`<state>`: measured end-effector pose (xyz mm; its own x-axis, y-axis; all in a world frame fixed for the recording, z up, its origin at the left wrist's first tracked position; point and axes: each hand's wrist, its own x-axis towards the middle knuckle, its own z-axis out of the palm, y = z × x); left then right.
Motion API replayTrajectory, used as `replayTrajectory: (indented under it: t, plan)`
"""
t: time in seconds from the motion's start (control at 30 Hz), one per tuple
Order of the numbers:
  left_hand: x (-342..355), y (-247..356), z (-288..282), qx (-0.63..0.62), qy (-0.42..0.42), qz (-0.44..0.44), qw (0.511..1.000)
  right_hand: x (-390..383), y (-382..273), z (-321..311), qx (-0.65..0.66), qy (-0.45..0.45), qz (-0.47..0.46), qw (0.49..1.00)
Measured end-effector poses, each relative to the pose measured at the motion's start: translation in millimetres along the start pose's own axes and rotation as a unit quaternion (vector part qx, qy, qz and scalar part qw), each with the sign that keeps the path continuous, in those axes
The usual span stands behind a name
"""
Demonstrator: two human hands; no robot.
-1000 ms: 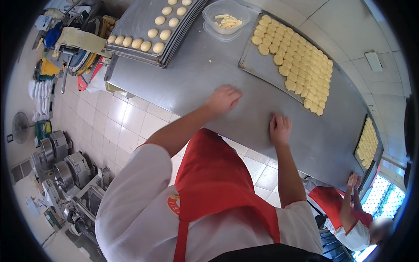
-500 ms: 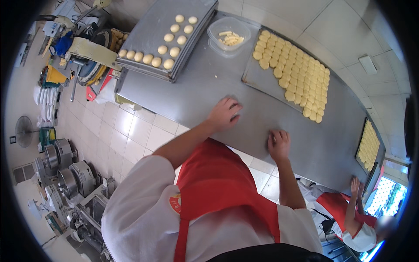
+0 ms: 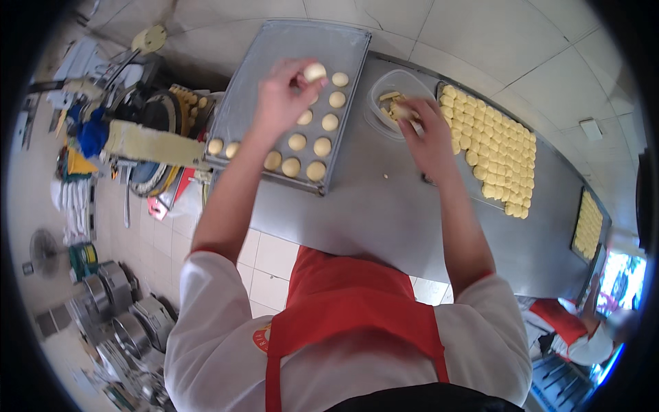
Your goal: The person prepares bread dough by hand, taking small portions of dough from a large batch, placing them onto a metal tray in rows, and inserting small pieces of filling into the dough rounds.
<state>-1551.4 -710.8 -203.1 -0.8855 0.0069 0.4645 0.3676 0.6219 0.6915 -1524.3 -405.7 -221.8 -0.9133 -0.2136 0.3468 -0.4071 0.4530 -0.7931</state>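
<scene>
I see left hand [image 3: 283, 99] pinching dough ball [image 3: 315, 71] above left tray [image 3: 274, 48]; hard squeeze could dent it. Right hand [image 3: 429, 134] blurred at tub [image 3: 383, 84]; can't tell its grip.

Head-worn camera looked down past the wearer's red apron [image 3: 357, 309] to a metal table [image 3: 371, 213].
The left of a side-by-side fisheye pair, it faced forward and down, the apron close below and the left hand [image 3: 283, 99] and right hand [image 3: 429, 141] farther out, above the middle. The wide, upright view reached the tiled wall [image 3: 480, 41] beyond, machines [image 3: 137, 329] at far left and a co-worker [image 3: 580, 336] at far right, bending straight edges near its dark rim.
</scene>
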Motion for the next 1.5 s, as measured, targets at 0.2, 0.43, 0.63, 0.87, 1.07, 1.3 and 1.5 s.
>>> replayTrajectory:
  t: [0.2,0.43,0.63,0.87,1.07,1.3,1.5]
  plan:
    - [108.4,-114.6,33.5,0.128,-0.172,0.089,0.973,141.7,38.9,102.3,-0.076,-0.071,-0.006,0.995]
    - [121.2,-164.7,48.7,0.071,-0.235,0.070,0.967,163.7,60.2,128.9,-0.283,-0.116,-0.027,0.952]
    - [101.7,-145.5,18.5,0.020,-0.350,0.020,0.936,140.4,33.6,121.3,-0.242,-0.184,-0.008,0.953]
    - [91.4,-144.4,31.8,-0.032,-0.325,-0.009,0.945,142.1,22.0,125.0,-0.281,-0.157,0.036,0.946]
    - [97.6,-147.3,23.3,-0.006,-0.281,0.001,0.960,146.5,26.5,114.6,-0.255,-0.119,0.020,0.959]
    - [137.0,-165.6,50.7,0.050,-0.333,0.061,0.939,183.2,61.6,119.5,-0.308,-0.174,-0.026,0.935]
    - [138.4,-162.7,60.2,0.037,-0.339,0.062,0.938,172.5,68.6,114.3,-0.314,-0.148,-0.031,0.937]
